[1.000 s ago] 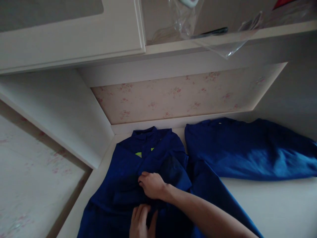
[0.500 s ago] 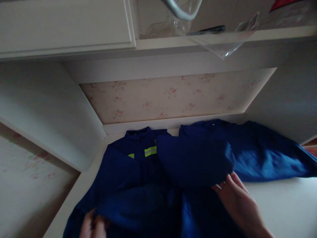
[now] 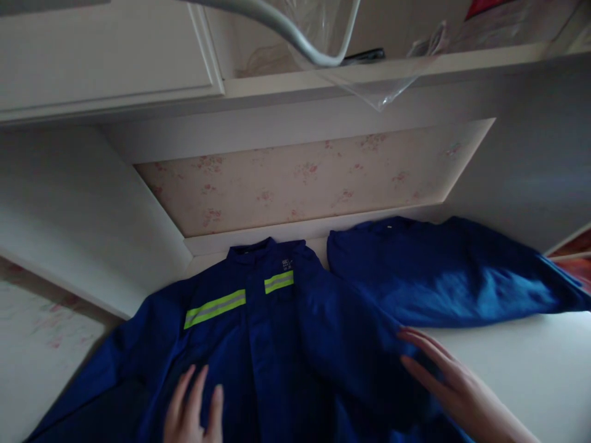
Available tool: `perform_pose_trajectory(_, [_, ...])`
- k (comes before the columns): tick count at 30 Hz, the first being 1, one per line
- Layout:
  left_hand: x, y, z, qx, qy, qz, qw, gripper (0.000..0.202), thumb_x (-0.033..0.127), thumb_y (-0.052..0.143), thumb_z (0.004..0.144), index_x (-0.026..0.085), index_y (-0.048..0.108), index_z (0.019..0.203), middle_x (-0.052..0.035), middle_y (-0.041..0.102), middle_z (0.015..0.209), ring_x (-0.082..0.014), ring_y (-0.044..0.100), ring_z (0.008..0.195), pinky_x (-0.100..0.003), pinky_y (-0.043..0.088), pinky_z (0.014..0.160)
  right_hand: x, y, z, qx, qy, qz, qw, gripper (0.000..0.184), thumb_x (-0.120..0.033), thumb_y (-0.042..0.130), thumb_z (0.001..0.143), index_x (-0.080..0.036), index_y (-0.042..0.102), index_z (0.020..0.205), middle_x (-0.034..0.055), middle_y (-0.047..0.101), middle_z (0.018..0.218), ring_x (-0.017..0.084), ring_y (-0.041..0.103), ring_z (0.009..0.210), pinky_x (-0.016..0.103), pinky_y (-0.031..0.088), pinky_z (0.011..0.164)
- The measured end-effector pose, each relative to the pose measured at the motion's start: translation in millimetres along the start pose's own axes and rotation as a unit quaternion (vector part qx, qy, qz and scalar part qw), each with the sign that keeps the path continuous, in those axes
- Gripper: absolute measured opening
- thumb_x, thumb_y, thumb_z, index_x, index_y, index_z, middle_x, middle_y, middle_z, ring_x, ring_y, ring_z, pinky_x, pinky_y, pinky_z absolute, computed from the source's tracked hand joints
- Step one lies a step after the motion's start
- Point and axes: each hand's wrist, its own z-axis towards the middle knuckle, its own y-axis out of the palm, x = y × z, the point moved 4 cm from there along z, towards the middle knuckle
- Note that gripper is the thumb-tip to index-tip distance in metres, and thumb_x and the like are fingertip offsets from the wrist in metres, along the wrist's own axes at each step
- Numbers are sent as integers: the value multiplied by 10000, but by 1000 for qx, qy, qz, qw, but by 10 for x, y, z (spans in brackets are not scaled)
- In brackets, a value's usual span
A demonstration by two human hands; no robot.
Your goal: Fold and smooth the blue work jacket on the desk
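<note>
A small chest label [image 3: 287, 265] on the blue jacket [image 3: 277, 344] is unreadable. Left hand [image 3: 194, 412] and right hand [image 3: 443, 375] are laid flat, grips spread; bare surface [image 3: 530, 363] is seen lower right.

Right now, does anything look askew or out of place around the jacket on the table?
Only one thing: a clear plastic bag sags over the front edge of the shelf above. The blue jacket lies open and flat, left hand and right hand pressed on it, beside a second blue garment.
</note>
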Motion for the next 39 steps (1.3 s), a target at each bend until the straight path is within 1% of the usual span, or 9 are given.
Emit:
perform_pose_trajectory(4, [188,430,118,-87,4,111,990,573,439,298,939,179,448,1426,-151,408,1513,-369,348,1392,-658,305,1066,-137,389,169,3,-72,-177,982,578,-530,525,864,-324,500,1403,117,466,1467,391,485,1287,623,433,1001])
perform_pose_trajectory(10, [-382,421,339,-160,50,218,961,539,331,279,930,260,418,1445,-62,298,1574,-332,273,1435,-618,257,1104,-365,757,-136,-57,-117,-87,988,428,-431,464,940,-360,553,1353,47,641,1294,258,646,1113,377,562,905])
perform_pose_trajectory(14, [-711,356,414,-203,98,272,935,542,207,304,888,318,511,1376,-13,321,1562,-332,247,1443,-626,209,1119,197,332,-198,-31,-41,13,999,382,-472,449,933,-306,699,1169,36,724,1112,203,707,951,250,575,817])
perform_pose_trajectory(18, [-796,358,421,-210,113,292,926,561,163,368,836,338,563,1332,9,353,1553,-340,227,1449,-643,183,1121,1112,-379,-198,75,35,-92,992,425,-551,446,830,-323,757,1009,45,750,1028,298,718,888,416,602,766])
perform_pose_trajectory(21, [-725,367,422,-196,113,274,935,522,163,376,816,306,655,1232,-16,421,1519,-365,275,1428,-699,183,1095,1257,-786,-27,161,10,-216,963,480,-538,389,853,-264,738,1035,108,707,1134,363,689,924,553,554,820])
perform_pose_trajectory(25, [-355,332,428,-112,76,155,978,461,278,325,892,204,662,1197,-135,545,1401,-351,528,1255,-657,361,1042,759,-814,538,210,-90,-252,940,522,-510,432,907,-181,579,1284,160,583,1316,341,582,1153,510,483,971])
perform_pose_trajectory(29, [386,342,299,-81,97,-42,991,408,411,415,920,238,616,1229,-99,593,1333,-272,579,1212,-468,497,1013,454,-380,1129,22,-136,-297,945,629,-494,560,854,-315,422,1441,86,405,1517,368,349,1385,648,315,1067])
perform_pose_trajectory(32, [975,380,136,-112,104,-131,980,382,413,471,921,305,577,1272,-55,560,1384,-254,534,1271,-460,482,1041,483,-257,1344,-31,-136,-266,954,497,-495,532,874,-400,509,1361,14,515,1440,331,451,1324,627,339,1054])
perform_pose_trajectory(39, [1876,513,10,-264,6,-369,891,493,455,460,937,291,459,1403,-63,388,1535,-247,363,1404,-449,345,1146,420,-1067,1698,192,-28,-168,967,492,-435,336,959,-160,613,1259,169,687,1176,330,669,994,440,515,816])
